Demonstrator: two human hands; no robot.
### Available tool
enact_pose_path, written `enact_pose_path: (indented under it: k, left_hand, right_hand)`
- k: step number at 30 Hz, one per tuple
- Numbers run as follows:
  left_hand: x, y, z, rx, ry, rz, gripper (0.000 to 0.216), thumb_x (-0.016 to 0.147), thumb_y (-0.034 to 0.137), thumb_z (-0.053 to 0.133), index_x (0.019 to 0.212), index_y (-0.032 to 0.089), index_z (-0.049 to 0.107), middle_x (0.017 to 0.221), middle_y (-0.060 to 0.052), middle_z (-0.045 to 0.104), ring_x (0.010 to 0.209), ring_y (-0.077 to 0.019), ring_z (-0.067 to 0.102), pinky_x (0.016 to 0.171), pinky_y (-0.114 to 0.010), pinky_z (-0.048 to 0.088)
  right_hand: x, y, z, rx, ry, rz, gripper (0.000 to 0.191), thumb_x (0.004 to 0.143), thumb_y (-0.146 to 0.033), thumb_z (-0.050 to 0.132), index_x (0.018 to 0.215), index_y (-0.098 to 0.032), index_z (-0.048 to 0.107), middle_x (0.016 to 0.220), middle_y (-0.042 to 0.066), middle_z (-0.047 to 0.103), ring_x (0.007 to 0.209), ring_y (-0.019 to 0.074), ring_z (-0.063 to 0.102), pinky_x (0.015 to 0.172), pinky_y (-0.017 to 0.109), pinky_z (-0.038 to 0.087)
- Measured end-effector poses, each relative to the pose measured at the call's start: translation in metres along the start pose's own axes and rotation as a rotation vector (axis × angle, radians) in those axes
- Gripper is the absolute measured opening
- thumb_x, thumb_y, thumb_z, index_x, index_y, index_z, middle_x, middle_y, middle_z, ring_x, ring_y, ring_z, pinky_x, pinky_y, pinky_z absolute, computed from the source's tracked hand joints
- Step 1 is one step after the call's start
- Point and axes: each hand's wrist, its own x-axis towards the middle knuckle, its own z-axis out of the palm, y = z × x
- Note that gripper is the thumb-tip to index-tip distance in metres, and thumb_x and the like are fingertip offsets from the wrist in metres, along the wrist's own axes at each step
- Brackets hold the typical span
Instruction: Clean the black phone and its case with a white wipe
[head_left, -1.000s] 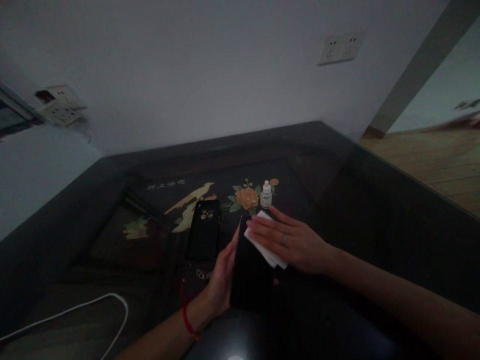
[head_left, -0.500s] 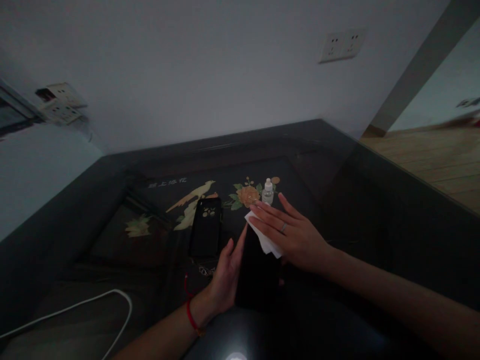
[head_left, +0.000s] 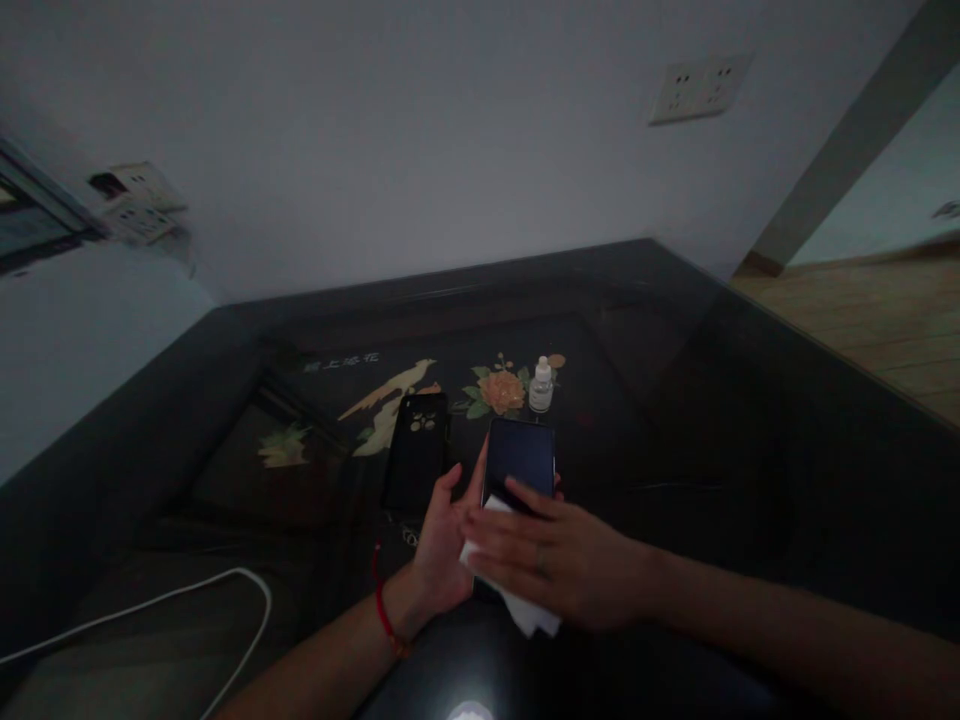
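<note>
Centrally, phone: a slim dark rectangular smartphone (head_left: 521, 455), screen up, lies in the left palm over the near middle of the table, its lower part covered; whether its back touches the tabletop cannot be told.
Left hand: the left hand (head_left: 448, 550) is half curled, cradling the phone from beneath, thumb raised beside the left edge and fingertips showing past the right edge.
Right hand: the right hand (head_left: 581, 565) is nearly flat, fingers extended and slightly apart, keeping hold of a wipe against the phone's lower half.
Wipe: a thin white folded wipe (head_left: 531, 615) lies under those fingers, one loose corner poking out toward the viewer.
Wrist: a red cord bracelet (head_left: 384, 615) circles the left wrist.
Case: a black rectangular phone case (head_left: 415, 465) with round camera holes lies flat, left of the phone.
Bottle: a small clear bottle with a white cap (head_left: 540, 390) stands upright just beyond the phone.
Table: a glossy black tabletop (head_left: 637, 420), decorated with a peach-coloured flower (head_left: 501, 392) and a pale long-tailed bird (head_left: 397, 385).
Cable: a white bent cable (head_left: 255, 577) lies at lower left.
</note>
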Motion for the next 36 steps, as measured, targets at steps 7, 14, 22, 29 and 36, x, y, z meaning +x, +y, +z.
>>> enact_pose_path:
  k: [7,14,22,29,36]
  left_hand:
    - [-0.001,0.002,0.004,0.02,-0.133,0.011,0.061,0.091,0.053,0.022,0.148,0.035,0.008,0.129,-0.013,0.057,0.119,-0.0302,0.053,0.099,-0.055,0.032]
    - [0.0,0.005,0.002,-0.009,-0.111,0.078,0.059,0.091,0.046,0.027,0.147,0.027,0.022,0.133,-0.016,0.054,0.124,-0.033,0.048,0.1,-0.059,0.03]
    - [0.004,0.001,0.002,-0.005,-0.117,0.037,0.061,0.091,0.047,0.025,0.148,0.026,0.019,0.127,-0.015,0.059,0.122,-0.0325,0.051,0.103,-0.055,0.028]
    - [0.002,0.004,-0.001,-0.004,-0.12,0.038,0.062,0.09,0.049,0.028,0.146,0.021,0.027,0.126,-0.016,0.06,0.119,-0.0307,0.054,0.106,-0.047,0.026]
    - [-0.001,0.01,-0.007,-0.046,-0.019,0.054,0.047,0.091,0.042,0.029,0.124,0.021,0.056,0.117,-0.01,0.066,0.113,-0.0269,0.058,0.103,-0.046,0.031]
  right_hand:
    - [0.006,-0.021,0.006,0.03,0.046,-0.21,0.033,0.091,-0.014,0.041,0.116,-0.009,0.061,0.126,0.011,0.061,0.12,0.0214,0.053,0.11,0.043,0.035]
    - [-0.007,-0.004,-0.001,0.047,0.306,-0.309,0.025,0.083,-0.013,0.048,0.067,-0.017,0.067,0.094,0.01,0.073,0.097,0.0211,0.067,0.105,0.041,0.042]
    - [0.0,-0.014,-0.003,0.031,0.17,-0.144,0.023,0.089,-0.014,0.048,0.101,-0.012,0.067,0.117,0.01,0.067,0.116,0.0219,0.057,0.11,0.046,0.036]
    - [-0.005,-0.01,-0.001,0.039,0.191,-0.219,0.018,0.085,-0.011,0.053,0.091,-0.012,0.069,0.11,0.011,0.069,0.108,0.0218,0.062,0.11,0.046,0.034]
    - [-0.02,0.021,-0.013,-0.008,0.294,-0.085,0.023,0.09,-0.013,0.045,0.1,-0.013,0.065,0.111,0.01,0.07,0.118,0.0199,0.057,0.107,0.044,0.041]
